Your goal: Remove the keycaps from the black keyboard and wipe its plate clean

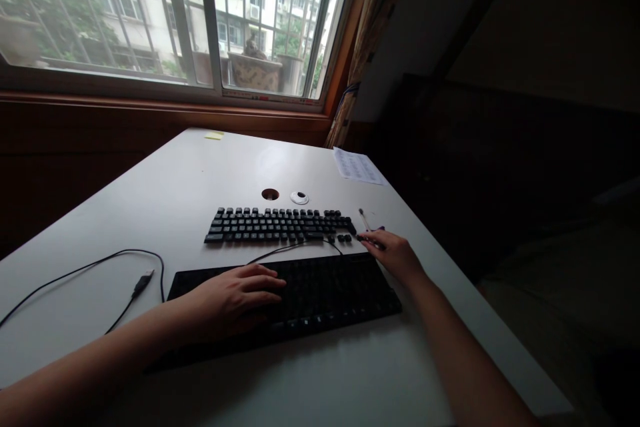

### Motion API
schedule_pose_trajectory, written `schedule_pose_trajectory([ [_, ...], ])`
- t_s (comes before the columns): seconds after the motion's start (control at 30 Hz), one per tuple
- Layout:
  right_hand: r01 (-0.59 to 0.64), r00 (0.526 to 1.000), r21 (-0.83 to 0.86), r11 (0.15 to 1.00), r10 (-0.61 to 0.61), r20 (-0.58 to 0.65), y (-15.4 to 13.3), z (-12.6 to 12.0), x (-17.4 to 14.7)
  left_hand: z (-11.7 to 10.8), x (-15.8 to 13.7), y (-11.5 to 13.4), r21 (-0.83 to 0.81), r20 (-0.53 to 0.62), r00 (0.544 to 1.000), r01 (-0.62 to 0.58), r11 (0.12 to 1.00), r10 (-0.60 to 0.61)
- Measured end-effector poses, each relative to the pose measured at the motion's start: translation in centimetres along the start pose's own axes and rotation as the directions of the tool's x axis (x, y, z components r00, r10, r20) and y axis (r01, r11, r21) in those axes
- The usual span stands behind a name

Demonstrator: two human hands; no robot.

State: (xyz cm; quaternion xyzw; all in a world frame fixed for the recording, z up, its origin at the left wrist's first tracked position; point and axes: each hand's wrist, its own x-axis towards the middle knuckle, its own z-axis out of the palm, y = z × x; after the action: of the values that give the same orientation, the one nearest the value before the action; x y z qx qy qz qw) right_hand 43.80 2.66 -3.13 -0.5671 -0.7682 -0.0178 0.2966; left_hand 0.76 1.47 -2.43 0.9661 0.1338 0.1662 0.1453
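Observation:
My left hand point(245, 293) rests palm down on a black keyboard point(325, 293), its fingers stretched out over the dark keybed. Most of that keybed looks bare of caps, though it is too dark to see well; a few light marks show along its front edge. Behind it, loose black keycaps point(280, 223) stand in rows on the desk, laid out like a keyboard. At the right end of these rows, my right hand point(393, 253) pinches a small dark piece that looks like a keycap, beside several small keycaps point(344, 238). My fingers partly hide it.
A thin stick with a dark tip point(364, 219) lies behind my right hand, near something purple. A black cable with a USB plug point(143, 282) curls at left. Farther back are a desk hole point(270, 194), a round cover point(299, 197), printed paper point(359, 167) and yellow notes point(214, 135).

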Motion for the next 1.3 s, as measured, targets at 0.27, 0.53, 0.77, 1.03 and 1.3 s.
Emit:
schedule_pose_trajectory([
  [0.27,0.005,0.998,-0.039,0.999,-0.002,0.070,1.7,1.1,-0.3,-0.5,-0.1,-0.2,-0.024,0.060,0.998,-0.026,0.999,0.027],
  [0.53,0.021,0.993,-0.076,0.997,-0.012,0.115,2.2,1.5,-0.6,-0.5,-0.1,0.0,-0.041,0.049,0.999,-0.007,0.999,0.009],
  [0.77,0.033,0.991,-0.129,0.991,-0.016,0.136,2.6,1.5,-0.9,-0.5,-0.1,0.0,-0.061,0.028,1.000,-0.005,0.998,0.007],
  [1.03,0.032,0.991,-0.184,0.982,-0.007,0.130,2.2,1.4,-1.2,-0.5,-0.1,0.0,-0.056,0.038,0.999,0.000,0.998,0.002],
  [1.3,0.028,0.996,-0.204,0.979,-0.009,0.092,2.2,1.6,-1.4,-0.5,0.0,0.2,-0.059,0.021,1.000,-0.001,0.998,0.003],
])
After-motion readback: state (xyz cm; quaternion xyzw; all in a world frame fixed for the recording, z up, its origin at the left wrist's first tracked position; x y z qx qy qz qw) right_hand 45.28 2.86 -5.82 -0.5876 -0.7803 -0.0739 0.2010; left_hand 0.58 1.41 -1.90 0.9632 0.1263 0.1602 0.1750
